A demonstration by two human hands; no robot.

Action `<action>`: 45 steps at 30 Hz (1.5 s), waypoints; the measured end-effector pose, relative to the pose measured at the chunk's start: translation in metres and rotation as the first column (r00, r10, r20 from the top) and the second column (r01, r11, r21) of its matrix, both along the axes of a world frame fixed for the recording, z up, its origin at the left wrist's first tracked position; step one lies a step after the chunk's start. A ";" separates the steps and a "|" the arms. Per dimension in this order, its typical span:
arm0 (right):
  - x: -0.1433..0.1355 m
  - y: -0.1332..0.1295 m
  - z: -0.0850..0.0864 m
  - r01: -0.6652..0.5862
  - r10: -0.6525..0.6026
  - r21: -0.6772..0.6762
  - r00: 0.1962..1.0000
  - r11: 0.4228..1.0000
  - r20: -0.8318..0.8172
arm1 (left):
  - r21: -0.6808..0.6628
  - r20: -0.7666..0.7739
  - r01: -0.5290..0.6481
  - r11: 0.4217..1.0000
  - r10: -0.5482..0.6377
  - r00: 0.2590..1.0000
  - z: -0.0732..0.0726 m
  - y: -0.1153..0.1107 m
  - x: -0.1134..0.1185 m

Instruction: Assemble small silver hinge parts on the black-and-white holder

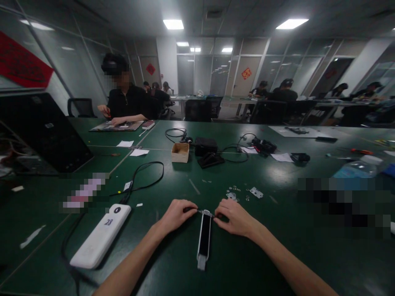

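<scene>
A long, narrow metal-framed part [204, 236] with a black middle lies on the green table between my hands, its grey end tab [201, 262] toward me. My left hand [179, 214] is closed in a pinch at the left of its far end, where a thin dark piece shows at the fingertips. On the other side, my right hand [233, 216] pinches at the same far end. What exactly its fingers hold is too small to tell. Just beyond my right hand are metal plates [256, 192] and several small rings [235, 188].
A white power bank [101, 236] marked 28 lies left with a black cable [163, 172]. Farther off stand a small open box [180, 153] and a black case [206, 146]. A plastic bottle [358, 166] lies right. Across the table a person [129, 100] works at a board.
</scene>
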State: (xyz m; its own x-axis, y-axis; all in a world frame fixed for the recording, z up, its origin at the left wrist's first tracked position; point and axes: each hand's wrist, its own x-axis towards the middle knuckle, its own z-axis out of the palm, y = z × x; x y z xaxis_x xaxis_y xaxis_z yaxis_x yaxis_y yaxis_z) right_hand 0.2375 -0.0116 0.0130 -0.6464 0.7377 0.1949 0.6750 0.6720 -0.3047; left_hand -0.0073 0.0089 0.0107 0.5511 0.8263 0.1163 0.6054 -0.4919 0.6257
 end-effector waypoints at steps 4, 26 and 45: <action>-0.001 0.001 -0.004 0.009 -0.009 0.012 1.000 1.000 -0.011 | -0.026 0.017 0.036 0.999 -0.035 0.999 0.002 -0.001 -0.001; -0.002 0.002 -0.014 -0.010 0.020 0.101 0.995 0.995 -0.096 | -0.037 0.008 0.021 0.999 -0.021 1.000 -0.001 -0.003 0.006; 0.011 0.009 -0.005 0.051 -0.045 0.107 0.997 0.993 -0.057 | -0.062 0.025 0.022 0.998 -0.021 0.999 -0.002 -0.002 0.007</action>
State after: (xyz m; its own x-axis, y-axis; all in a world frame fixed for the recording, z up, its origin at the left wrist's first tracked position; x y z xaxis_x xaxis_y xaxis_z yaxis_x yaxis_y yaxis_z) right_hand 0.2485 -0.0029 0.0085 -0.5970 0.7401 0.3096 0.6916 0.6704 -0.2690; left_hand 0.0001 0.0066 0.0084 0.5666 0.8202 0.0782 0.5795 -0.4642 0.6699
